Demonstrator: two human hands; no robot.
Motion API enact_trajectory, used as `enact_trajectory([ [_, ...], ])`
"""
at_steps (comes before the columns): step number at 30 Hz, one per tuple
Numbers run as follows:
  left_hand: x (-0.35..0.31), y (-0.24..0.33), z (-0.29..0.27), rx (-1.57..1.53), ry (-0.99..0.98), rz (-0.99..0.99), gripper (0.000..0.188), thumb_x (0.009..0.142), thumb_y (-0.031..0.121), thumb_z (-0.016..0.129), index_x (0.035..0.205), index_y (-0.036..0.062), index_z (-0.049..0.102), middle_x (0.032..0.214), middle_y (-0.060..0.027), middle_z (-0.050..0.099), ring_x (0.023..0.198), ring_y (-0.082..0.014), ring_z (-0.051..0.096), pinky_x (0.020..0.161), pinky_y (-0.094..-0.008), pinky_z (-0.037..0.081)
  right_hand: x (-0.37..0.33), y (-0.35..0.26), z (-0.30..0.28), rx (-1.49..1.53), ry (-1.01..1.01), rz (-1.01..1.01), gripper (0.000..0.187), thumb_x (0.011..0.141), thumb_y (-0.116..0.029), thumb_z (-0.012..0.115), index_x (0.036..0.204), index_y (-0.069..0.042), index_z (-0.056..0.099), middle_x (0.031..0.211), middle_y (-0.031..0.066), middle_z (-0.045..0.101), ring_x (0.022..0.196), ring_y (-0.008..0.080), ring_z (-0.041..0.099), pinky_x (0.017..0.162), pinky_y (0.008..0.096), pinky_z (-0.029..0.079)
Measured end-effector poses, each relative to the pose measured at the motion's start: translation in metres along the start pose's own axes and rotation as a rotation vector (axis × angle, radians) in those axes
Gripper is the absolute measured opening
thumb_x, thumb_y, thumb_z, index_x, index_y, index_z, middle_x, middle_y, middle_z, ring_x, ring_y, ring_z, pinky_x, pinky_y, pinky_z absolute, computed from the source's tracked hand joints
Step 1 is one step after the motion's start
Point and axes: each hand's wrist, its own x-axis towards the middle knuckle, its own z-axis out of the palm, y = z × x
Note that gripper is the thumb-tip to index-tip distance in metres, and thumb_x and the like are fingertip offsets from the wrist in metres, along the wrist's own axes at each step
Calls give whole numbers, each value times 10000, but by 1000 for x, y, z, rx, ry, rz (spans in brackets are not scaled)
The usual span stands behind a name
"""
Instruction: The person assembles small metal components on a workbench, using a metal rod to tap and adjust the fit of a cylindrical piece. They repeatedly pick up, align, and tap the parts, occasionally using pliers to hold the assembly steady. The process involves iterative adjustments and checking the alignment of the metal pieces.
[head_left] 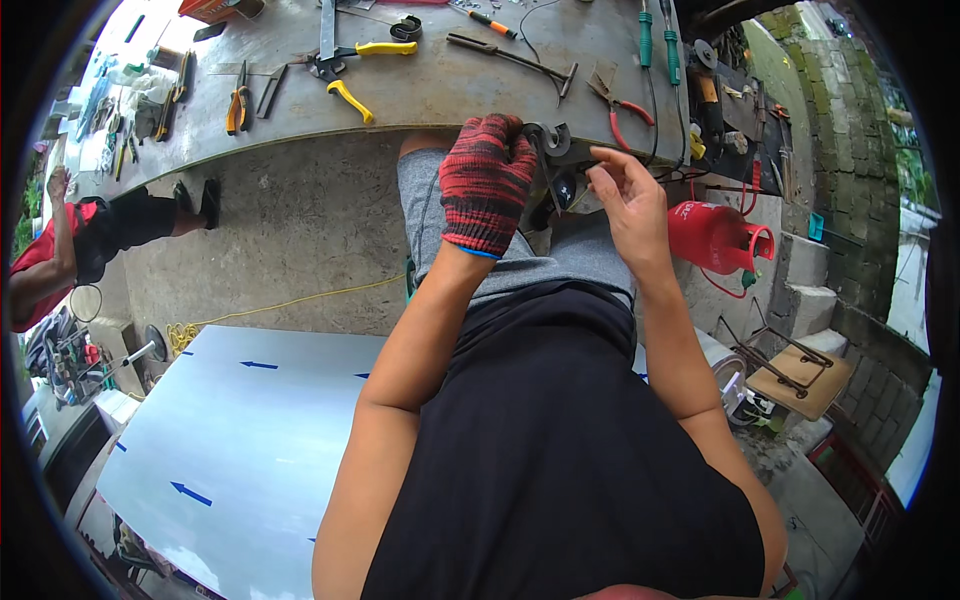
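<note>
My left hand (487,180), in a red-and-black knitted glove, is closed on a curled grey metal strip (560,140) at the table's front edge. The strip's hooked end shows past my fingertips, and the glove covers the part in my grip. To its right is my bare right hand (632,205), apart from the strip. Its fingers are bent and spread, with nothing visible in them. Ahead on the table lie red-handled pliers (622,108) and a T-shaped metal bar (510,58).
The metal table (430,100) also carries yellow-handled cutters (350,100), orange-handled pliers (238,105) and green-handled tools (646,40). A red gas cylinder (708,235) stands at right. Behind me at left lies a large shiny sheet (270,430). Another person (110,235) is at far left.
</note>
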Motion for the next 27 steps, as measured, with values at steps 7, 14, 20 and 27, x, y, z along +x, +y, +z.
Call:
enact_trajectory([
  [7, -3, 12, -10, 23, 36, 52, 166, 898, 91, 745, 1051, 29, 732, 938, -136, 705, 768, -248, 704, 721, -356, 559, 18, -22, 18, 69, -14, 20, 292, 978, -201, 741, 1158, 27, 713, 922, 29, 719, 820, 86, 636, 753, 253, 524],
  [14, -6, 18, -16, 1, 64, 92, 160, 884, 74, 759, 1039, 35, 742, 893, -129, 689, 735, -237, 690, 691, -350, 546, 25, -15, 15, 158, -65, 54, 198, 1003, -121, 703, 1156, 3, 704, 1006, 29, 729, 859, 61, 642, 750, 224, 513],
  [20, -8, 20, -18, -77, 16, 23, 199, 886, 83, 734, 1082, 54, 727, 943, -142, 695, 793, -279, 708, 717, -372, 566, 24, -17, 19, 286, -32, 84, 162, 984, -80, 705, 1111, 19, 723, 922, 17, 717, 777, 55, 613, 706, 223, 501],
  [27, -12, 8, -18, -584, -86, -277, 318, 994, 143, 693, 1265, -21, 664, 1129, -96, 730, 936, -124, 673, 839, -297, 554, 26, -13, 14, 302, -25, 96, 179, 989, -74, 702, 1143, 17, 705, 985, 25, 721, 852, 77, 631, 792, 221, 502],
])
